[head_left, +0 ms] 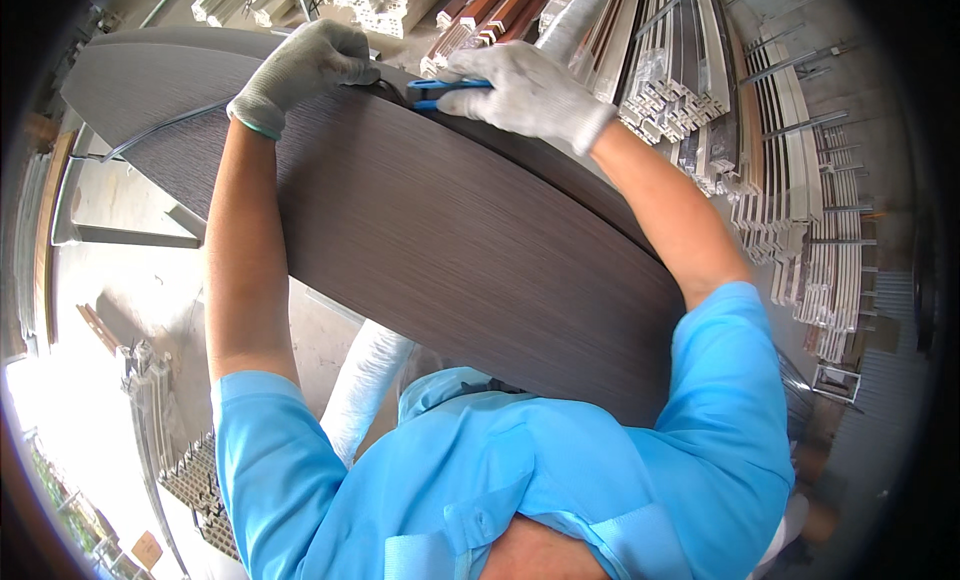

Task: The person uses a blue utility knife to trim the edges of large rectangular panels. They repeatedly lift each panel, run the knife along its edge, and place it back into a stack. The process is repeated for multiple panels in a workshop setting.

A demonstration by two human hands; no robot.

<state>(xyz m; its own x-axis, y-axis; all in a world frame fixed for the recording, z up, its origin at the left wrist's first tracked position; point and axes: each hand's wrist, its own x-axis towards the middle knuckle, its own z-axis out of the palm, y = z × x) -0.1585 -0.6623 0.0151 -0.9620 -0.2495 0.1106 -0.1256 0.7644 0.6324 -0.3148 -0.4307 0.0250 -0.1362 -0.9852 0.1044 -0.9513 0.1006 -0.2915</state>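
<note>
A long dark grey-brown wood-grain panel (pixel 470 230) spans the view in front of my body, with another dark panel edge (pixel 570 180) along its far side. My left hand (pixel 310 70), in a pale knit glove, is over the panel's far edge, its fingers closed on a thin dark strip (pixel 388 90). Gloved as well, my right hand (pixel 525 95) grips a blue-handled pliers-like tool (pixel 450 84) close to that strip. The tool's working end is hard to make out. A thin grey-blue strap (pixel 170 126) crosses the panel's left part.
Bundles of white and dark profiles (pixel 680 90) lie beyond the panel, and racked white lengths (pixel 800 190) line the right side. Reddish-brown profiles (pixel 490 15) are at the back. A metal frame bar (pixel 140 237) shows at left, and a plastic-wrapped roll (pixel 365 380) stands below the panel.
</note>
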